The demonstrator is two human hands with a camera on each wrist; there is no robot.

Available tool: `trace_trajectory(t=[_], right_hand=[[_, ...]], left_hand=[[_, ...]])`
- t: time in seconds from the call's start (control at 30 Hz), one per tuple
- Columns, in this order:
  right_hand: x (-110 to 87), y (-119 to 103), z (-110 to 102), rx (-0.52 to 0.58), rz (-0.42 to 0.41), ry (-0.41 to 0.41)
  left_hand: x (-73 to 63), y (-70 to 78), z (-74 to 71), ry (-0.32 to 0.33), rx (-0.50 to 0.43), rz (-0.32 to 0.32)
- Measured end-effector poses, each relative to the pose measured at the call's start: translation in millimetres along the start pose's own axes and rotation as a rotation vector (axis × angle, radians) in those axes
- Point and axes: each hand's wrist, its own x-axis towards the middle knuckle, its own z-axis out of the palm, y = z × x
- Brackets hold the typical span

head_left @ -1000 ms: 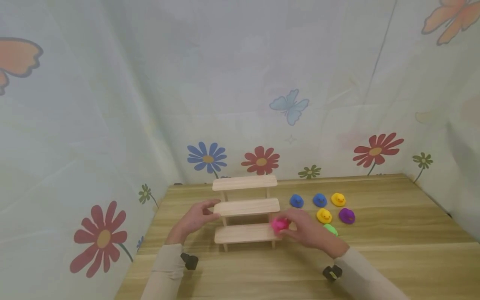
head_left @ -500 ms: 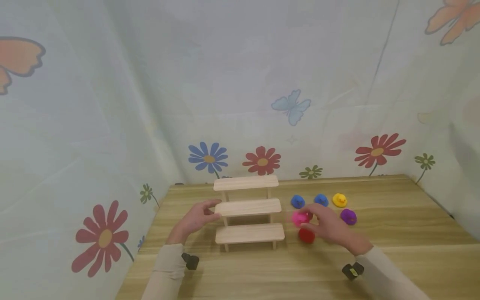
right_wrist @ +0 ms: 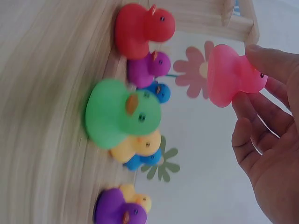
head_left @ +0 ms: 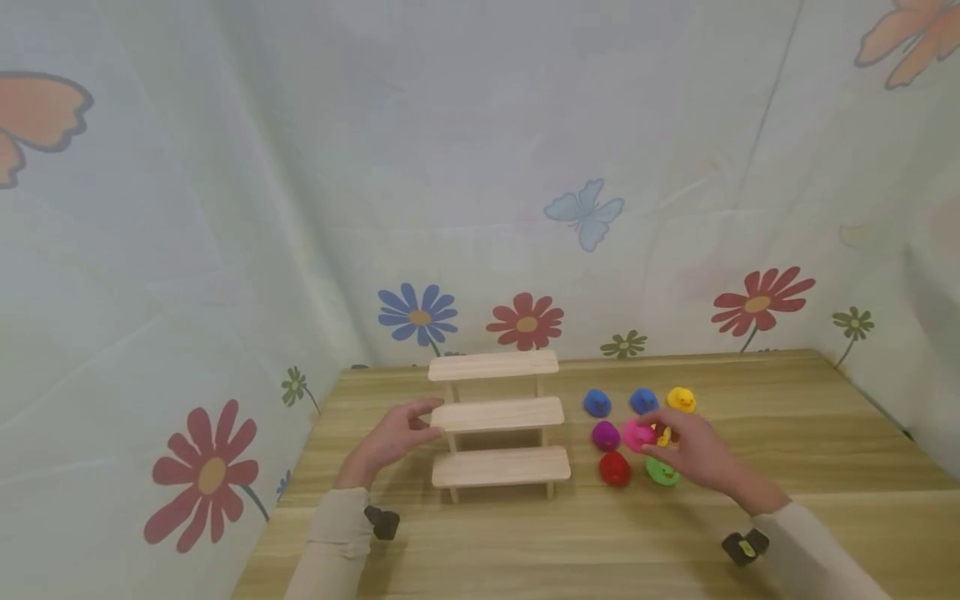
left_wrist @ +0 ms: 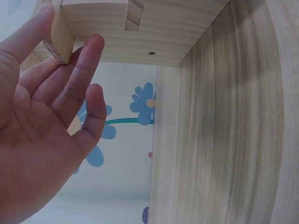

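Note:
My left hand (head_left: 393, 435) is at the left end of the middle step of a three-step wooden shelf (head_left: 501, 467). In the left wrist view, its thumb and fingers lie on either side of the board's end (left_wrist: 60, 39). My right hand (head_left: 693, 450) pinches a pink rubber duck (right_wrist: 226, 77) between thumb and fingers, raised above the table. Around and below it stand a red duck (head_left: 615, 470), a green duck (right_wrist: 114, 114), a magenta duck (head_left: 606, 436) and a yellow duck partly hidden behind the hand.
Two blue ducks, one at the left (head_left: 597, 403) and one beside it (head_left: 643, 401), stand farther back with another yellow duck (head_left: 681, 400). A purple duck (right_wrist: 117, 210) is mostly hidden by the right hand in the head view. A flowered curtain (head_left: 480, 208) closes off the table's back.
My right hand has carried the pink duck rightward, from beside the lowest step to over the ducks. The red and magenta ducks have come into view. My left hand stays at the shelf.

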Motion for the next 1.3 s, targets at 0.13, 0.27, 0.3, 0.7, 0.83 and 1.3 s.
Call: trace_trajectory(t=[0.13, 0.27, 0.3, 0.7, 0.83, 1.3], right_hand=[[-5.5, 9, -5, -0.002, 0.03, -0.013], [-10.3, 15, -11, -0.005, 0.067, -0.029], [-11.5, 17, -13, -0.01, 0.071, -0.031], [-26.3, 31, -29, -0.051, 0.112, -0.023], [-30.9, 38, -32, -0.072, 0.118, -0.02], [-44.7, 51, -39, -0.091, 0.189, -0.089]], left_hand=[[-0.8, 1.8, 0.3, 0.0, -0.001, -0.011], [-2.0, 3.6, 0.7, 0.004, -0.001, -0.023], [-2.2, 3.7, 0.9, 0.004, 0.0, -0.024], [-3.5, 5.2, 0.3, 0.0, 0.017, -0.025], [-2.7, 4.1, 0.3, -0.007, -0.004, -0.024], [-2.8, 4.4, -1.2, -0.009, -0.006, -0.024]])
